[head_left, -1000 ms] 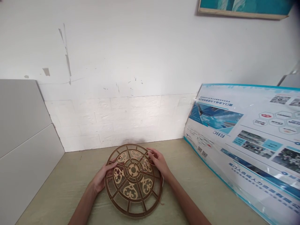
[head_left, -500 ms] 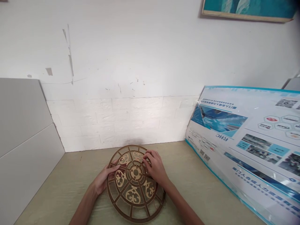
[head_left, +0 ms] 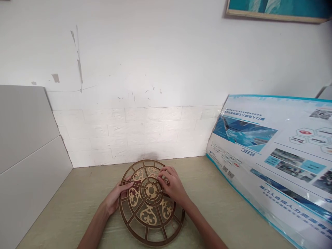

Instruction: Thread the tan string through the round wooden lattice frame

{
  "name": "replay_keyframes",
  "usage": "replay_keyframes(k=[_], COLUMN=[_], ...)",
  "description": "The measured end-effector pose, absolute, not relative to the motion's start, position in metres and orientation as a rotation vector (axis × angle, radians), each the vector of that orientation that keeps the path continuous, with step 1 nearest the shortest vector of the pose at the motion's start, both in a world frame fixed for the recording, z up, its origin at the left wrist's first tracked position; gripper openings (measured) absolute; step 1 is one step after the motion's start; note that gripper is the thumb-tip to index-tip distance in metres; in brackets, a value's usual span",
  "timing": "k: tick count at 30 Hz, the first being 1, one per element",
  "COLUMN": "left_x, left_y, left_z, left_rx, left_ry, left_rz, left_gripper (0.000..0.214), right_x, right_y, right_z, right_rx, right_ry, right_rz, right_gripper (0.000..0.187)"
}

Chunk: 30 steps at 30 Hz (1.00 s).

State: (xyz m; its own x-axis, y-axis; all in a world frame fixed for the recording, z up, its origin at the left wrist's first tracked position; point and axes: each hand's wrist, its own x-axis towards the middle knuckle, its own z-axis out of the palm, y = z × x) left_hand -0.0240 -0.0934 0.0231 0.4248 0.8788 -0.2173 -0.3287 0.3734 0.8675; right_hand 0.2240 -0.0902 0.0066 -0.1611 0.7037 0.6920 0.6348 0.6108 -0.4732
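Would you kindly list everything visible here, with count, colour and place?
Disc: one, brown openwork with pale scrolls, on the table, centre.
Table: one, beige, bottom.
Poster: one, white and blue, leaning at right.
Panels: two, grey, stacked at left.
Framed picture: one, teal, top right on the wall.
Wall: one, white, behind.
Left hand: one, gripping the disc's left edge.
Right hand: one, fingertips on the disc near its hub.

A round brown openwork wooden disc [head_left: 148, 217], pale scrollwork panels around its central hub, lies on the beige counter [head_left: 77, 200] at 6 o'clock.
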Motion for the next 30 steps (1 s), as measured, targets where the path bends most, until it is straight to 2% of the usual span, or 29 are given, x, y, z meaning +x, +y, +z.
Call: replay_keyframes(k=[4, 19, 30], left_x=[-0.025, -0.0243, -0.0227], left_y=[-0.0931, -0.0923, -0.0938], left_z=[0.022, 0.0213, 0.0254], left_rx=[0.844, 0.85, 0.841], left_ry=[0.773, 0.732, 0.796], left_rz=[0.878, 0.881, 0.878], left_gripper=[0.046, 0.054, 0.048], right_x=[0.2252, 0.2242, 0.2268], right_y=[-0.0896, -0.09, -0.0936], right_z=[0.0057, 0.0072, 0.0129], right_rx=[-1.089, -1.101, -1.072], right_ry=[-1.897, -1.915, -1.968], right_rz=[0.12, 0.148, 0.137], right_gripper=[0.015, 0.017, 0.018])
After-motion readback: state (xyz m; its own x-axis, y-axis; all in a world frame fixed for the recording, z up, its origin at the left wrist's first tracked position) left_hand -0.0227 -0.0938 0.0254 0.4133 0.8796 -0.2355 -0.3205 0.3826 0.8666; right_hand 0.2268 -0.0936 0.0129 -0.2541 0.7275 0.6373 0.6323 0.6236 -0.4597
